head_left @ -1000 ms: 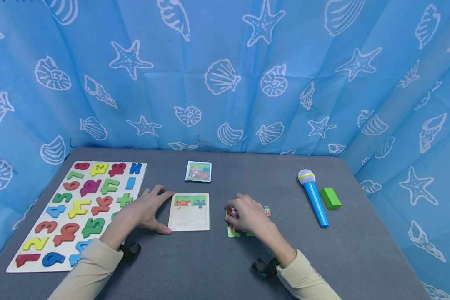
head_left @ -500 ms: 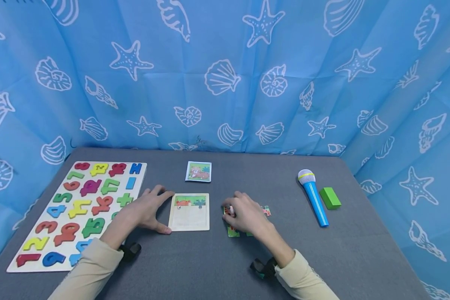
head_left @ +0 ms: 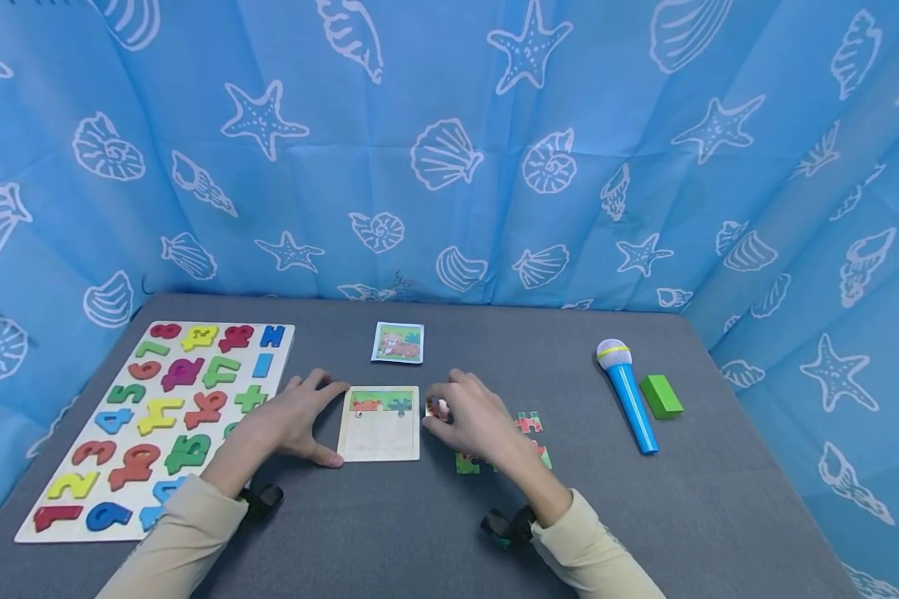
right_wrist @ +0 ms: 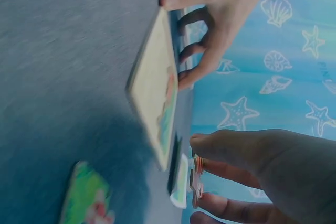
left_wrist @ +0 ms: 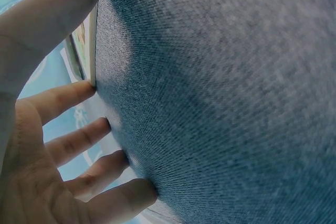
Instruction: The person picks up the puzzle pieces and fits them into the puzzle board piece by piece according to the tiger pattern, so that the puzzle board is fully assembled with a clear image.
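My right hand (head_left: 478, 423) pinches a small jigsaw piece (right_wrist: 196, 179) between thumb and fingers, just off the right edge of a square wooden puzzle tray (head_left: 379, 438). Fitted pieces showing a red crab and green plants fill the tray's top strip; its lower part is bare wood. At the tray's left side my left hand (head_left: 290, 420) spreads, thumb at the lower left corner and index fingertip at the upper left one. More jigsaw pieces (head_left: 467, 463), green and red, lie on the table below and beyond my right hand, which partly hides them.
A small picture card (head_left: 398, 343) lies behind the tray. On the left is a white number board (head_left: 93, 478) with coloured numerals, partly under my left forearm. A blue toy microphone (head_left: 631, 405) and a green block (head_left: 661, 397) lie to the right. A blue curtain (head_left: 449, 225) hangs behind.
My right hand has lifted a jigsaw piece from the loose pieces and moved left with it, up to the tray's right edge. My left hand has stayed at the tray.
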{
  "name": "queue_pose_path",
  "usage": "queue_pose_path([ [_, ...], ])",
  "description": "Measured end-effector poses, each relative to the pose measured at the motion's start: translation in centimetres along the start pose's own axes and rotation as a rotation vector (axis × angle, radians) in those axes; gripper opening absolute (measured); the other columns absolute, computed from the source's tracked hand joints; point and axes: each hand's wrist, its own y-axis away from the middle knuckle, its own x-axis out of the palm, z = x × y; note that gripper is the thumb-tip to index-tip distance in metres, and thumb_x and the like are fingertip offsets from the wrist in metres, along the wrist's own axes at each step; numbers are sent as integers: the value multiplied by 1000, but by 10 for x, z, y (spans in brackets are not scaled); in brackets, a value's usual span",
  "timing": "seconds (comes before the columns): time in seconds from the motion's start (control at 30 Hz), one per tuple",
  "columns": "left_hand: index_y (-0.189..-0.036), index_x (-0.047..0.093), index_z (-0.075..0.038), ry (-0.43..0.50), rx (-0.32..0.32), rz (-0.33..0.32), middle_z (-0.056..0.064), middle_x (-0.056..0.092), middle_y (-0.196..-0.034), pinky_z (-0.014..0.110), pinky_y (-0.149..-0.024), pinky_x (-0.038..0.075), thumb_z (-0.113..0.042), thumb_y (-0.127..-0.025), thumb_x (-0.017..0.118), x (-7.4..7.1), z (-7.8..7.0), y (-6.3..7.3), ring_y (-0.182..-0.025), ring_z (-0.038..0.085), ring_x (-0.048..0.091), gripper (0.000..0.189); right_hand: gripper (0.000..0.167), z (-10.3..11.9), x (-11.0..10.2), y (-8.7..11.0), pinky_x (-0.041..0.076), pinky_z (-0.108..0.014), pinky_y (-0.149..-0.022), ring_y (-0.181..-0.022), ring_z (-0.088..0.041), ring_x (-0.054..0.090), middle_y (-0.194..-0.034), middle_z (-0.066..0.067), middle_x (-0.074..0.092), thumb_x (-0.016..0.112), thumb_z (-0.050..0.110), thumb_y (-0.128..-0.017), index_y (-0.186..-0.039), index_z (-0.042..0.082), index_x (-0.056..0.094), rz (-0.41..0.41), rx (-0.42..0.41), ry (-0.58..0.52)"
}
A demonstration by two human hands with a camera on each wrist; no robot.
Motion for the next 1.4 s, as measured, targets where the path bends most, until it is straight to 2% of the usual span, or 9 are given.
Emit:
queue_pose_path([
  [0.27, -155, 41, -17, -2, 6, -6, 21, 37, -157, 67, -101, 47, -63, -66, 89, -1, -1, 0, -134, 45, 44, 111, 28, 24, 2, -15, 38, -26, -60, -80, -17, 49, -93, -6, 64, 77, 27, -91, -116, 13, 78, 20, -25, -22],
  [0.63, -155, 42, -17, 6, 22, -8, 22, 37, -156, 68, -100, 47, -62, -67, 89, -1, -2, 2, -134, 47, 44, 110, 31, 56, 25, -32, 41, -24, -61, -86, -15, 53, -104, -3, 66, 75, 35, -93, -120, 20, 76, 49, -88, 57],
  [0.87, -154, 43, -16, 13, 32, -17, 22, 38, -155, 68, -99, 47, -61, -66, 90, -1, -1, 3, -132, 47, 44, 110, 31, 62, 41, -43, 47, -26, -66, -90, -15, 59, -108, -2, 69, 76, 35, -92, -120, 20, 75, 69, -110, 85],
  [1.17, -154, 43, -15, 16, 37, -18, 22, 39, -154, 67, -99, 47, -61, -66, 90, -1, -1, 3, -130, 46, 46, 110, 31, 62, 53, -50, 41, -24, -62, -85, -13, 56, -103, 0, 69, 77, 38, -91, -118, 22, 76, 62, -122, 97],
  [1.27, -154, 43, -16, 18, 31, -15, 22, 38, -155, 68, -99, 47, -61, -66, 90, -1, -1, 2, -131, 46, 45, 110, 34, 62, 53, -49, 46, -25, -64, -88, -13, 58, -106, 0, 70, 77, 38, -91, -121, 22, 75, 62, -121, 104],
  [1.4, -155, 42, -17, 14, 23, -13, 21, 37, -156, 68, -100, 47, -63, -66, 89, -1, 1, 1, -132, 45, 44, 111, 29, 61, 51, -49, 52, -28, -69, -93, -15, 63, -112, 0, 71, 76, 34, -92, -120, 22, 76, 70, -120, 123],
])
